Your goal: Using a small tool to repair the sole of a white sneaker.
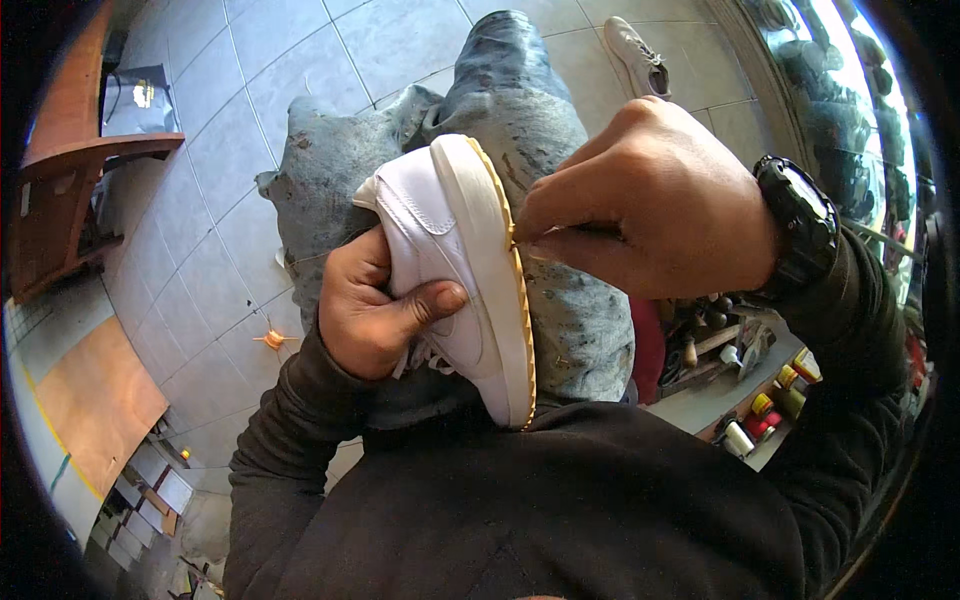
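Note:
A white sneaker (440, 270) lies on its side across my lap, with a yellowish jagged edge running along its sole. My left hand (375, 305) is closed around the upper, thumb pressed on its side near the laces. At the middle of the sole's edge, my right hand (630, 200) is closed in a pinch, fingertips touching the yellowish rim. Whatever those fingertips grip is too small or hidden to make out. A black watch (800, 222) is strapped on the right wrist.
On the tiled floor at left lies an orange spool of thread (273, 340). Another pale shoe (637, 58) stands at the far right. To my right, a tray (690, 412) holds several thread spools (765, 410) beside hand tools (715, 335). Wooden furniture (55, 200) stands at far left.

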A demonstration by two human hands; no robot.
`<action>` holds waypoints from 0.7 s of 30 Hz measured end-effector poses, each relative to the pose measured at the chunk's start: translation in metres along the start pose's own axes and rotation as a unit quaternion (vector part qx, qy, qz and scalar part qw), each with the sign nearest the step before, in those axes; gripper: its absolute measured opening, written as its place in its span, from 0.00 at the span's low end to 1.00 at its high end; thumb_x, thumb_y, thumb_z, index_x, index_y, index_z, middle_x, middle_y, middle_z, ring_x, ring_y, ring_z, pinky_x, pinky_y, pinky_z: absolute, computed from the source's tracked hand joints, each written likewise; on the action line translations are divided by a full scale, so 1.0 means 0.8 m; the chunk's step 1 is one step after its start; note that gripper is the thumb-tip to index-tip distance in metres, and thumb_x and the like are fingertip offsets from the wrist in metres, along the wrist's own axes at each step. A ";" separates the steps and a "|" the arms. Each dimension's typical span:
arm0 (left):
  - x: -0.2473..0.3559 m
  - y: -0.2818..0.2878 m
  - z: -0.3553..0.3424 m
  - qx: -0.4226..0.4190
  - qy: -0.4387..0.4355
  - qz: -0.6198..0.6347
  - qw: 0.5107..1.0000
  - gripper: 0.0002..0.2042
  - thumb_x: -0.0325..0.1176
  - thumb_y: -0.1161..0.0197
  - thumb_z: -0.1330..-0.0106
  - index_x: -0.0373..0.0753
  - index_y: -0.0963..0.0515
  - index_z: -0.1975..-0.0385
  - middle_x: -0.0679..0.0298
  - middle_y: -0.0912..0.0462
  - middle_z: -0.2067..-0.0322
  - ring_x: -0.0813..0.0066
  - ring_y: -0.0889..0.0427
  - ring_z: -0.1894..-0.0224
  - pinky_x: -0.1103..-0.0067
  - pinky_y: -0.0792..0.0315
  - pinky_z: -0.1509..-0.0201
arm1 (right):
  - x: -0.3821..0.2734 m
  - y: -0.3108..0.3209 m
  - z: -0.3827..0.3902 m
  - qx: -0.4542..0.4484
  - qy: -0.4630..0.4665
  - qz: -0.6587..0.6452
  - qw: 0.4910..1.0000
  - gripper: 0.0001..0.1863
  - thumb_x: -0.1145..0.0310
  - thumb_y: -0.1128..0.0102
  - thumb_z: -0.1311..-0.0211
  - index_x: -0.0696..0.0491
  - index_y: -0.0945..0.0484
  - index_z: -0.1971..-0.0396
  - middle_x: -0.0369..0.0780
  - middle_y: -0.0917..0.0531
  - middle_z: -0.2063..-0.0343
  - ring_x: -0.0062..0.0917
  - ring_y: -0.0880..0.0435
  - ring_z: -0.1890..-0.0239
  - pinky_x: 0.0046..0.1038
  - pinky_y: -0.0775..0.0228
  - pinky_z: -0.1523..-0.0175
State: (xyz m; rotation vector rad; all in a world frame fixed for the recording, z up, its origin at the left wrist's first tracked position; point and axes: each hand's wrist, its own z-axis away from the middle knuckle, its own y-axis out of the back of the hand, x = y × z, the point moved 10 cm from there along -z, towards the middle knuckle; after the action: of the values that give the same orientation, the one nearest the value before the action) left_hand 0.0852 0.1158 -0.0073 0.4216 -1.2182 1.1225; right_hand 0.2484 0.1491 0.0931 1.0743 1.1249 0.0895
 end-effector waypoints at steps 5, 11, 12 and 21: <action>-0.002 0.002 0.000 0.000 -0.005 -0.003 1.000 0.24 0.33 0.19 0.34 0.26 0.19 0.42 0.52 0.08 0.52 0.66 0.09 0.50 0.68 0.16 0.41 | 0.008 -0.006 -0.006 0.003 -0.034 -0.069 0.997 0.05 0.72 0.26 0.36 0.56 0.14 0.66 0.42 0.13 0.78 0.35 0.12 0.78 0.34 0.20 0.69; 0.002 -0.001 -0.005 -0.019 0.018 0.002 1.000 0.23 0.33 0.21 0.32 0.28 0.18 0.43 0.53 0.08 0.52 0.67 0.10 0.49 0.69 0.17 0.40 | 0.015 -0.019 -0.014 0.009 -0.036 -0.103 0.994 0.05 0.75 0.26 0.40 0.58 0.16 0.68 0.46 0.14 0.76 0.41 0.11 0.73 0.37 0.20 0.67; 0.006 -0.001 -0.006 -0.017 0.017 -0.001 1.000 0.23 0.34 0.21 0.32 0.28 0.18 0.43 0.54 0.08 0.52 0.68 0.11 0.49 0.70 0.18 0.40 | 0.013 -0.018 -0.015 0.005 -0.020 -0.100 0.995 0.06 0.74 0.26 0.41 0.57 0.16 0.67 0.46 0.14 0.76 0.42 0.11 0.73 0.38 0.20 0.67; 0.041 0.037 0.035 0.040 0.019 -0.265 0.963 0.09 0.33 0.27 0.26 0.33 0.16 0.56 0.66 0.12 0.61 0.78 0.16 0.59 0.76 0.19 0.51 | -0.015 -0.005 0.028 0.042 -0.013 0.052 0.998 0.07 0.70 0.26 0.39 0.54 0.15 0.64 0.41 0.14 0.73 0.41 0.12 0.72 0.40 0.19 0.67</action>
State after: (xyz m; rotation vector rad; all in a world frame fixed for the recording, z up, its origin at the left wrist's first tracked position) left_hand 0.0427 0.1219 0.0236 0.7351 -0.9483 0.7137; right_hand 0.2581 0.1264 0.0987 1.2057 1.0559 0.1116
